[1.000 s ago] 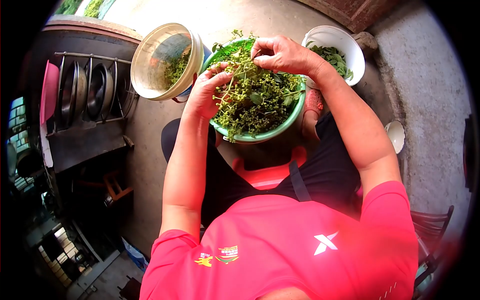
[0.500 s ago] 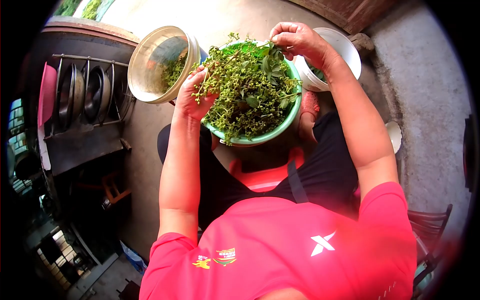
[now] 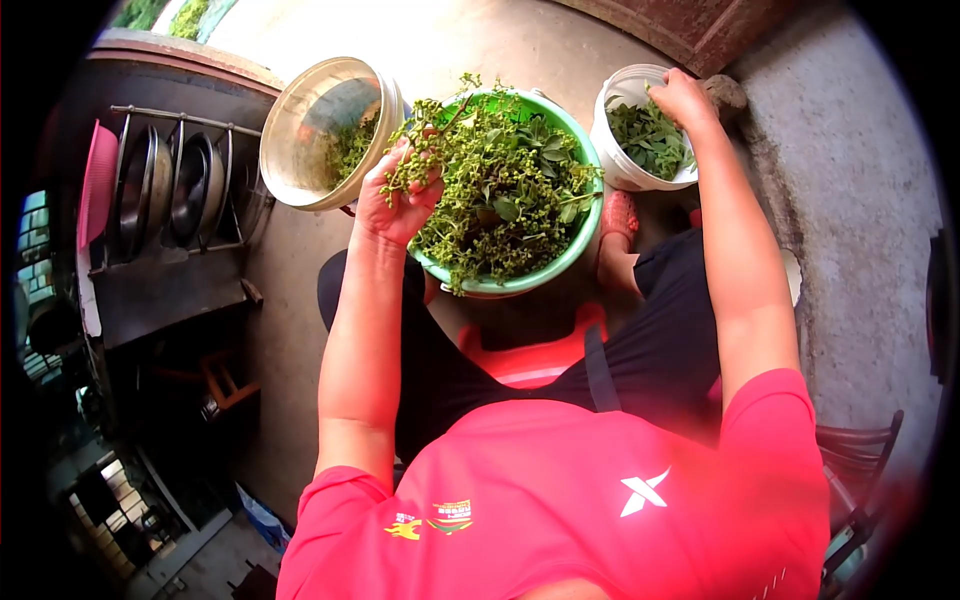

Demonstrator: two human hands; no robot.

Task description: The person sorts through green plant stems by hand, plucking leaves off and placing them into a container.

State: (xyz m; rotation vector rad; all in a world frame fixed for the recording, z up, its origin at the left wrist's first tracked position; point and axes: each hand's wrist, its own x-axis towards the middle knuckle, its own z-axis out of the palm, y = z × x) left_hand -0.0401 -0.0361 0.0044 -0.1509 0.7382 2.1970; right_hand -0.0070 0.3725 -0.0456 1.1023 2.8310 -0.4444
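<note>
My left hand (image 3: 393,205) is closed around the stem of a sprig of small green berries (image 3: 428,140), at the left side of a green bucket (image 3: 553,262). A heap of berry sprigs and leaves (image 3: 500,190) fills that bucket to the rim. Over the far right rim of a white bucket (image 3: 620,165), my right hand (image 3: 686,98) has its fingers bent together. Whatever they hold, if anything, is too small or hidden to tell. Inside the white bucket lie loose green leaves (image 3: 645,137).
A tilted cream bucket (image 3: 290,195) with greenery inside stands to the left. Beyond it are a rack with metal pans (image 3: 140,195) and a pink basket (image 3: 98,185). A red stool (image 3: 530,365) sits between my legs. A dark chair (image 3: 860,455) is at lower right.
My right hand has moved right, from the leaves at the green bucket to above the white bucket. The leaves in the white bucket now show. My left hand still holds its sprig.
</note>
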